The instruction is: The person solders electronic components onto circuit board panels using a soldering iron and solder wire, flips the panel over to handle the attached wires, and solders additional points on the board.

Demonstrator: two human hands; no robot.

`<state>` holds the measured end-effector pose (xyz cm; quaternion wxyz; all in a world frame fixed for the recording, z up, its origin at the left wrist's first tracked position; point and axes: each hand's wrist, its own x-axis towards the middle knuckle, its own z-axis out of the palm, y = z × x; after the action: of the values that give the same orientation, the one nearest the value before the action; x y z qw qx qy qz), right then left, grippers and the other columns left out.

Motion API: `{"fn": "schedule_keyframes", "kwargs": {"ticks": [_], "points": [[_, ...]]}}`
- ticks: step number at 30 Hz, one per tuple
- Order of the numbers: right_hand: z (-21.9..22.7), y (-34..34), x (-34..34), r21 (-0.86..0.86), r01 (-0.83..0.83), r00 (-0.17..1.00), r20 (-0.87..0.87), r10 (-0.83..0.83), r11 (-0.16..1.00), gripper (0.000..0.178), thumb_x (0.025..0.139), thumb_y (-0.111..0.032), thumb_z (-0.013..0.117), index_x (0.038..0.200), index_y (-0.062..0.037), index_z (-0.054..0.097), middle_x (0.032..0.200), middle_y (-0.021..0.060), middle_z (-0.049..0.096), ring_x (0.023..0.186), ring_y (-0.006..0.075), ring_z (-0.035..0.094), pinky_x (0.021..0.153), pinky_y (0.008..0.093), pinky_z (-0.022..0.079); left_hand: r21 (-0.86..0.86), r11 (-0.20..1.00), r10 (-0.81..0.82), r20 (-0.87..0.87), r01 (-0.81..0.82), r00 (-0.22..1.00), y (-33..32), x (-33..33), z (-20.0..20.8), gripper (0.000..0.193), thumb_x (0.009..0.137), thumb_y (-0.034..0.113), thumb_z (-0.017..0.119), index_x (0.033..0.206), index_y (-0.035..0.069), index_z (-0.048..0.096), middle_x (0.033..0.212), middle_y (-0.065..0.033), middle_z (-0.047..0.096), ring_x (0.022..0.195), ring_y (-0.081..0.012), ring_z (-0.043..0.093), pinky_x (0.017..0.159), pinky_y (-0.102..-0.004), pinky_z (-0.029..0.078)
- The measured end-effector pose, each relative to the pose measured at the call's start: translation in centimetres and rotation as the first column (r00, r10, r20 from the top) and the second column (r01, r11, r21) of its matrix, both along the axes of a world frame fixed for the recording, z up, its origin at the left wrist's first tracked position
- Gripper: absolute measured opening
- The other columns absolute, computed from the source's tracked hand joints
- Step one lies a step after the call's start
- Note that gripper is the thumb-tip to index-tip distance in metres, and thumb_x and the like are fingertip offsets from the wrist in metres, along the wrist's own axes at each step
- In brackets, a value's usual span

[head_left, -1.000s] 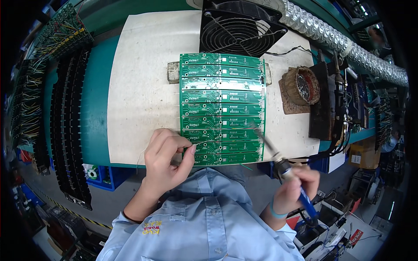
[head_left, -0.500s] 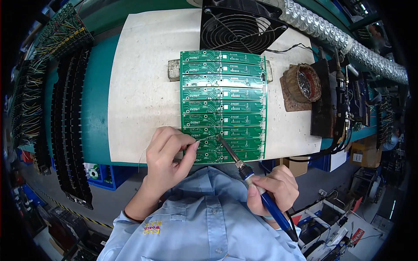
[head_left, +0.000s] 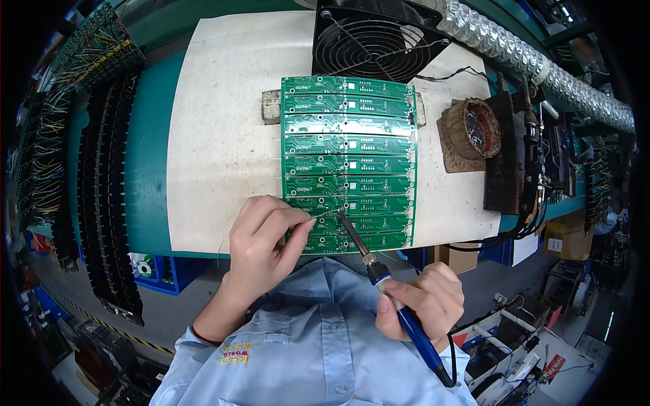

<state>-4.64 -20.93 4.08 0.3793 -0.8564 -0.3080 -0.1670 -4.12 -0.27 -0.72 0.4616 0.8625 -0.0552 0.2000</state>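
A panel of green circuit boards point(head_left: 311, 165) lies in front of me, its strips stacked in rows from far to near. My left hand point(head_left: 263, 237) is closed at the panel's near left, pinching a thin solder wire point(head_left: 328, 214) whose end reaches a spot near the middle of a lower row. My right hand point(head_left: 428, 301) grips a soldering iron point(head_left: 418, 335) with a blue handle. The iron's tip meets the board beside the wire's end; whether tip and wire touch is too small to tell.
A black fan point(head_left: 376, 49) stands behind the panel. Blocks point(head_left: 271, 108) show at the panel's sides. To the right sit a round, crusted brown container point(head_left: 474, 128) and a dark metal stand point(head_left: 502, 152). Black slotted racks point(head_left: 108, 183) stand at left. A silver duct point(head_left: 535, 64) crosses the back right.
The soldering iron's handle has swung a little left and toward me, and its cord now shows in a loop. The tip stays near the same spot. My left hand has barely moved.
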Motion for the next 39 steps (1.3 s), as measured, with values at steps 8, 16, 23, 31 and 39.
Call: {"fn": "schedule_keyframes", "kwargs": {"ticks": [8, 16, 23, 31, 39], "points": [[0.3, -1.6, 0.8, 0.195, 0.125, 0.992, 0.002, -0.128, 0.973, 0.017, 0.067, -0.005, 0.066, 0.084, -0.0062, 0.064, 0.06, -0.0003, 0.051, 0.048, 0.012, 0.039, 0.054, 0.023, 0.036, -0.059, 0.997, 0.04, 0.01, -0.039, 0.999, 0.3, -0.3, 0.1, 0.012, 0.067, -0.005, 0.066, 0.075, 0.002, 0.061, 0.071, -0.0052, 0.054, 0.064, -0.017, 0.047, 0.057, -0.0251, 0.039], [-2.7, -3.5, 4.1, 0.329, 0.58, 0.811, -0.151, -0.565, 0.745, 0.022, 0.074, -0.004, 0.059, 0.096, -0.0045, 0.057, 0.083, 0.0075, 0.051, 0.073, 0.0155, 0.045, 0.069, 0.0252, 0.036, -0.072, 0.996, 0.048, 0.026, -0.046, 0.999, 0.1, -0.3, -0.1, 0.012, 0.067, -0.005, 0.065, 0.075, 0.002, 0.061, 0.072, -0.0053, 0.054, 0.064, -0.017, 0.047, 0.057, -0.025, 0.038], [-1.3, -2.2, 1.2, 0.52, 0.167, 0.941, -0.337, 0.022, 0.838, 0.02, 0.062, -0.002, 0.07, 0.081, -0.0042, 0.063, 0.065, 0.0041, 0.056, 0.055, 0.014, 0.046, 0.055, 0.0239, 0.04, -0.011, 1.0, -0.011, 0.052, 0.011, 0.999, 0.3, -0.1, -0.2, 0.012, 0.067, -0.005, 0.066, 0.075, 0.002, 0.061, 0.072, -0.0051, 0.054, 0.064, -0.0176, 0.046, 0.058, -0.026, 0.039], [-0.7, -1.6, 1.7, 0.279, -0.015, 0.931, -0.345, 0.115, 0.96, 0.017, 0.06, -0.003, 0.072, 0.075, -0.0049, 0.066, 0.066, 0.0031, 0.058, 0.051, 0.0137, 0.046, 0.05, 0.0231, 0.039, -0.002, 1.0, 0.016, 0.006, -0.016, 1.0, 0.1, -0.2, -0.1, 0.012, 0.067, -0.004, 0.065, 0.074, 0.003, 0.059, 0.071, -0.0048, 0.053, 0.063, -0.0173, 0.046, 0.057, -0.0257, 0.038], [-0.6, -1.7, 2.0, 0.22, -0.048, 0.923, -0.363, 0.127, 0.974, 0.016, 0.059, -0.003, 0.073, 0.074, -0.0059, 0.067, 0.066, 0.002, 0.056, 0.052, 0.0137, 0.047, 0.05, 0.0231, 0.039, -0.023, 0.999, 0.032, 0.019, -0.032, 0.999, 0.1, -0.3, -0.2, 0.012, 0.066, -0.004, 0.065, 0.073, 0.003, 0.058, 0.07, -0.0047, 0.053, 0.062, -0.0167, 0.045, 0.056, -0.0254, 0.037]]}}
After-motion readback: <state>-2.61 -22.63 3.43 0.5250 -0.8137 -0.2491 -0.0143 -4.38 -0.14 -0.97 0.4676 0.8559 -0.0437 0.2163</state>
